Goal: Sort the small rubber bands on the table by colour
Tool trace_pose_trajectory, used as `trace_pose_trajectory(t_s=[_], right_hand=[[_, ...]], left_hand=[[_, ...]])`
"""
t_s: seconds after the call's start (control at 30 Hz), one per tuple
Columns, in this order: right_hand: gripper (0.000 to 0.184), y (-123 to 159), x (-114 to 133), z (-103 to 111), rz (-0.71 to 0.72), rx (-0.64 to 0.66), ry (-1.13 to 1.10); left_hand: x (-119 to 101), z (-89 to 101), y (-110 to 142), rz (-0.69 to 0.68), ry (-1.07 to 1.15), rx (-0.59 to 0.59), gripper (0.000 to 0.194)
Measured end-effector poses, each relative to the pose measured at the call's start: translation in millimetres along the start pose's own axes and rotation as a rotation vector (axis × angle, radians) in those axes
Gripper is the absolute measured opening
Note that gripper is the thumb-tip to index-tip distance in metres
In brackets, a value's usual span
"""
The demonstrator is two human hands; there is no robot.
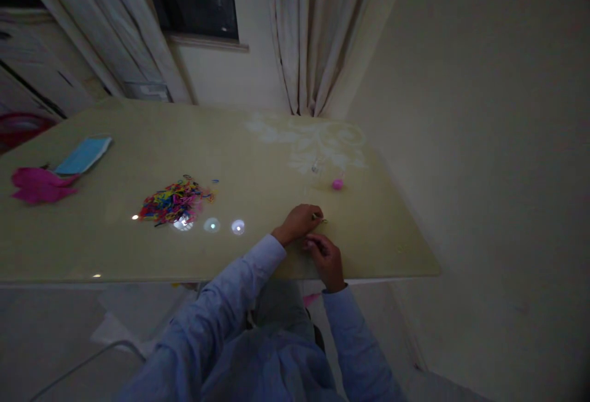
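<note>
My left hand (302, 222) rests on the table near its front edge, fingers bent and closed. A small dark and yellowish piece (316, 216) shows at its fingertips, too small to name. Just nearer to me, my right hand (327, 259) is held in a pinch, its thumb and forefinger together close to the left hand. Whatever it may hold is too small to make out. Beyond the hands lie a small pink ball-like object (338, 184) and a little clear item (315, 168). To the left is a pile of small colourful loops (173, 201).
The glossy pale-yellow table (258, 174) reflects several lights. At its left end lie a blue face mask (84, 155) and a crumpled magenta piece (43, 185). Curtains (318, 33) hang beyond the far edge, and a wall (483, 144) stands on the right.
</note>
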State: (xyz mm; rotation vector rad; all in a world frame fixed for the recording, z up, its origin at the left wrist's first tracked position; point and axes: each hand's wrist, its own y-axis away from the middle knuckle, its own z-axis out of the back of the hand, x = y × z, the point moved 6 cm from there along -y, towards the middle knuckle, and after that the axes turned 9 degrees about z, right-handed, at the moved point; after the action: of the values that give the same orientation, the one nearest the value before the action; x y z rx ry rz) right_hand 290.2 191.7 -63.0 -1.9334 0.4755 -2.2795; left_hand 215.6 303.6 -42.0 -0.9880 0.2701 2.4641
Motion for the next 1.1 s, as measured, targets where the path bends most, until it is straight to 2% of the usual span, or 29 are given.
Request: trace_pose_trajectory(t_s=[0.13,0.3,0.43,0.53,0.6,0.67,0.73,0.8,0.9,0.97,1.03,1.1], right_hand=[[0.022,1.2,-1.9,1.0,-0.016,-0.008,-0.004],[0.025,-3.2,1.3,2.1,-0.05,-0.021,-0.027],[0.027,-10.4,4.2,3.0,-0.119,-0.014,-0.042],[0.024,-21.6,8.0,-2.0,-0.136,0.029,-0.028],[0.023,-34.1,12.2,-13.6,-0.127,0.073,-0.021],[0.022,-50.1,18.4,-36.2,-0.104,0.128,-0.02],[0.023,-67.3,25.9,-71.4,-0.069,0.198,-0.018],[0.024,-83.1,32.8,-118.1,-0.033,0.298,-0.018],[0.023,-99.0,45.1,-200.2,0.145,0.569,0.068],[0.022,-105.8,49.3,-247.1,0.274,0.7,0.198],[0.023,-111.3,49.4,-282.8,0.356,0.788,0.323],[0.024,-113.8,48.9,-308.5,0.418,0.877,0.392]], left_hand=[[10.8,19.3,16.9,0.043,0.139,-0.067,0.016],[33.7,56.6,59.3,0.075,0.28,-0.196,0.016],[64.5,80.4,103.2,0.145,0.234,-0.287,0.019],[91.3,97.2,138.9,0.183,0.153,-0.425,0.018],[106.2,106.4,161.0,0.194,0.117,-0.518,0.016],[116.9,111.9,177.9,0.204,0.124,-0.572,0.016],[122.8,114.5,187.8,0.219,0.16,-0.599,0.015],[124.2,114.1,190.4,0.226,0.184,-0.6,0.014],[122.0,110.2,187.1,0.217,0.157,-0.584,0.012],[121.6,106.9,184.8,0.216,0.123,-0.573,0.012],[122.6,103.7,183.9,0.225,0.096,-0.559,0.011],[123.9,101.4,183.9,0.238,0.084,-0.544,0.01]])
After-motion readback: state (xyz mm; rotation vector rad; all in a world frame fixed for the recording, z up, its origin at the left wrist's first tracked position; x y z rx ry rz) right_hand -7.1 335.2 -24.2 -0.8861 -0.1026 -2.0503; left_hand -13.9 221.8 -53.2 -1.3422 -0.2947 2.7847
